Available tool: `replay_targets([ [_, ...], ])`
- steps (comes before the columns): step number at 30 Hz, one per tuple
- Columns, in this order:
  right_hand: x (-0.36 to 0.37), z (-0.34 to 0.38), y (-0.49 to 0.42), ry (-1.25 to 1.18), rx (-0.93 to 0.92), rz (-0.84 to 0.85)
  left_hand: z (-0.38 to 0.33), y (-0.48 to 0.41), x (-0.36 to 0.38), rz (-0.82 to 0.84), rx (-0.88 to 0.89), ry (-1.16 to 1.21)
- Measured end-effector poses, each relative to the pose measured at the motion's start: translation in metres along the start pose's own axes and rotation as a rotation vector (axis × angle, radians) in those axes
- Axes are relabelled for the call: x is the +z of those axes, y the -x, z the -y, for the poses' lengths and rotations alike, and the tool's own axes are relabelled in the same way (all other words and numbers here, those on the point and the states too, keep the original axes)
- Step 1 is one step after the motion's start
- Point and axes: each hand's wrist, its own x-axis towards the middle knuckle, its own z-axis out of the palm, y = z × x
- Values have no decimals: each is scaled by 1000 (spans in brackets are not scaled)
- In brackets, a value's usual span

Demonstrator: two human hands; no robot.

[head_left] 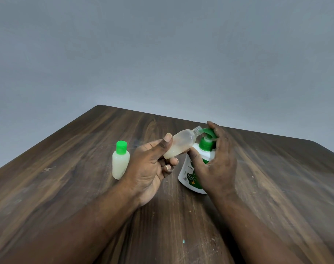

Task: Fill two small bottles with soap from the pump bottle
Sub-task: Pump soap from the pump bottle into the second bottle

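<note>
**Forearms reach in, open bottle tipped at the pump**

Both forearms (pixel 82 229) come in from the near edge of the bench (pixel 57 197), angling toward its middle. The left hand (pixel 149 168) pinches a small bottle (pixel 181 143) between thumb and curled fingers. That bottle has no cap and lies tilted, its neck pointing up and to the right, meeting the spout of the green pump head (pixel 210 133). A little pale soap has pooled at its lower end; the rest looks clear.

The right hand (pixel 215 161) wraps the pump bottle (pixel 189 174), which stands on the bench: one finger lies over the top of the pump head, and the thumb is curled against the white body near the label.

Just left of the left hand stands a capped bottle (pixel 120 162), upright, green lid on, full of pale soap; the hand hides part of its right side.

Bare wood runs wide to the left and right of this cluster. The far bench edge sits close behind the pump, against a grey wall (pixel 162 54), with a rounded corner at far left.
</note>
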Motion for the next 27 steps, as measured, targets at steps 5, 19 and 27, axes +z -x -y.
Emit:
replay_targets([
  [5, 0, 0, -1, 0, -2, -16, 0, 0, 0, -6, -7, -1],
  [19, -9, 3, -8, 151, -42, 32, -1, 0, 1, -3, 0, -11],
  [27, -14, 5, -13, 246, -116, 89, -3, 1, 2, -2, 5, -5],
])
